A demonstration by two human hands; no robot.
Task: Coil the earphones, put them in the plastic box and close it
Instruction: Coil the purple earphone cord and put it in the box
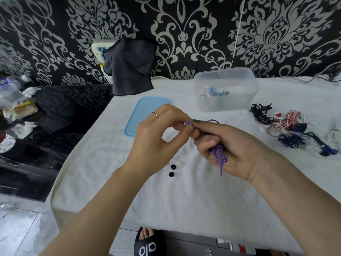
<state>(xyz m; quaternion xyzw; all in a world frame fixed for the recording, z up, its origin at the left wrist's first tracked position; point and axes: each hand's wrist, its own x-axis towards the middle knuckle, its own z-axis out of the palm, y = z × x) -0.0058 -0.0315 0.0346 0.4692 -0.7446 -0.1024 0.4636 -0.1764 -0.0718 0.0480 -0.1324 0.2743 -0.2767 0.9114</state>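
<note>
I see my right hand (pixel 227 145) gripping the light, limp purple earphones (pixel 218 154) in a bundle above the bench (pixel 166 191), my left hand (pixel 162 130) pinching one bud; I'd hold the loops mid-bundle, since they'd slip apart.

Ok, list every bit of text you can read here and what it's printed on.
"alo": white letters on the black slide sandal at the bottom edge, read from the wearer's side.
Yellow packet on the dark surface at left: has print, too blurred to read.
Nothing readable on the plastic box or blue lid.
</note>
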